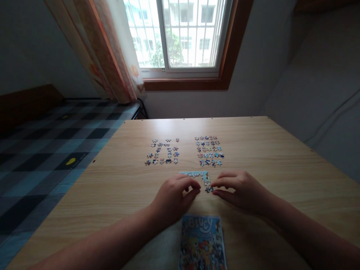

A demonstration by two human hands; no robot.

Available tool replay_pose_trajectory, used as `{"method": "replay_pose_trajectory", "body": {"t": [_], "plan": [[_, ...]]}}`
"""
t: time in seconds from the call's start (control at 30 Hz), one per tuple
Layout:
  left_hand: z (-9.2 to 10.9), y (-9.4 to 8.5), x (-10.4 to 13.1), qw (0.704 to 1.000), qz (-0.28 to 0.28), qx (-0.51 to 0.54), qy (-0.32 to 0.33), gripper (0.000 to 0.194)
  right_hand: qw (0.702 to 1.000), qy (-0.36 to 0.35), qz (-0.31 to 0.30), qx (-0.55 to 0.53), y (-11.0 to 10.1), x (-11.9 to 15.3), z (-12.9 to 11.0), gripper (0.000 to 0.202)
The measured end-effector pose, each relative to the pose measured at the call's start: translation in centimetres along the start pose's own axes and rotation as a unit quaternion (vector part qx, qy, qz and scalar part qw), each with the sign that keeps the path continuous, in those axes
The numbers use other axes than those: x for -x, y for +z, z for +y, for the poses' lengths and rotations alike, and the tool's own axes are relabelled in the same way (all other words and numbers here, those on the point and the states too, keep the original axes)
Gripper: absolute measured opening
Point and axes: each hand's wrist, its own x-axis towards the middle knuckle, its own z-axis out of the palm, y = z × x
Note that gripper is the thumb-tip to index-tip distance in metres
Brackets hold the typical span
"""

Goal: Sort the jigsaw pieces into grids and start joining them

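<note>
A partly joined jigsaw puzzle (206, 176) lies between my hands, its top edge and right side forming a corner. My right hand (242, 188) is at the lower end of that right side, thumb and index finger around the edge of a puzzle piece (209, 189). Just left of the joined strip, my left hand (176, 193) has its thumb and index fingertips brought together. Whatever may be in that pinch is too small to make out. My left hand hides part of the puzzle's left end. Below the hands lies a colourful picture sheet (201, 242) lettered "Bluey".
Loose puzzle pieces (168, 161) are spread in rough rows at the back left of the wooden table (118, 180). A tighter grid of pieces (208, 154) stands to their right. A bed (70, 138) adjoins the left side, and a curtained window (191, 41) is ahead.
</note>
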Motion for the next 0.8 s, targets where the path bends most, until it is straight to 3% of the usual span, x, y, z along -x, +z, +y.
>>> {"method": "replay_pose_trajectory", "body": {"t": [0.13, 0.27, 0.4, 0.8], "plan": [[-0.2, -0.6, -0.1, 0.983, 0.002, -0.135, 0.121, 0.021, 0.999, 0.032, -0.029, -0.005, -0.8, 0.2, 0.8, 0.015], [-0.7, -0.3, -0.3, 0.964, -0.085, -0.183, 0.172, 0.046, 0.999, 0.04, -0.028, -0.009, -0.2, 0.1, 1.0, 0.015], [-1.1, 0.0, -0.5, 0.963, -0.128, -0.174, 0.161, 0.047, 0.999, 0.033, -0.035, 0.001, 0.5, -0.1, 1.0, 0.015], [-1.1, -0.1, -0.6, 0.965, -0.13, -0.192, 0.125, 0.044, 0.998, 0.04, -0.026, 0.03, 0.9, -0.1, 0.9, 0.016]]}}
